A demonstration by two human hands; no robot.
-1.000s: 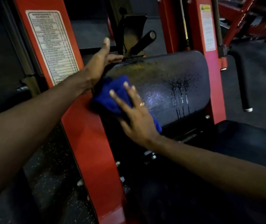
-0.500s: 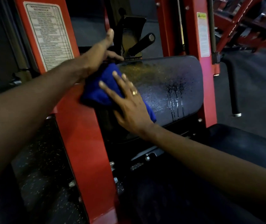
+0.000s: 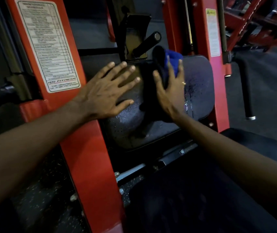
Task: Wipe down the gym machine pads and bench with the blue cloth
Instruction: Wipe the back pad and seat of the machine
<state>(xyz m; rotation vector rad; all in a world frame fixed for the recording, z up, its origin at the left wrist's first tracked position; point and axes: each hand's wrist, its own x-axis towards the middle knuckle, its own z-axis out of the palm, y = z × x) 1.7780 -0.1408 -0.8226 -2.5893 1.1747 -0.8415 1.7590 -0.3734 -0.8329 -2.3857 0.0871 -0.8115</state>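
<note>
A black back pad (image 3: 200, 91) stands upright between two red frame posts, wet with drip streaks on its right half. My right hand (image 3: 171, 88) presses the blue cloth (image 3: 172, 62) against the pad's upper middle; the cloth's lower part hangs dark in shadow. My left hand (image 3: 107, 91) lies flat on the pad's left side with its fingers spread, holding nothing. The black seat bench (image 3: 176, 199) fills the lower right, partly under my right forearm.
A red post (image 3: 77, 132) with a white instruction label (image 3: 48, 46) stands at the left. A black handle (image 3: 146, 43) and bracket rise behind the pad. A second red post (image 3: 218, 81) and a black grip bar (image 3: 245, 88) are at the right. More red machines stand far right.
My right hand has swept the cloth from the pad's left edge to its upper middle. My left hand has come down from the top corner to lie flat on the pad.
</note>
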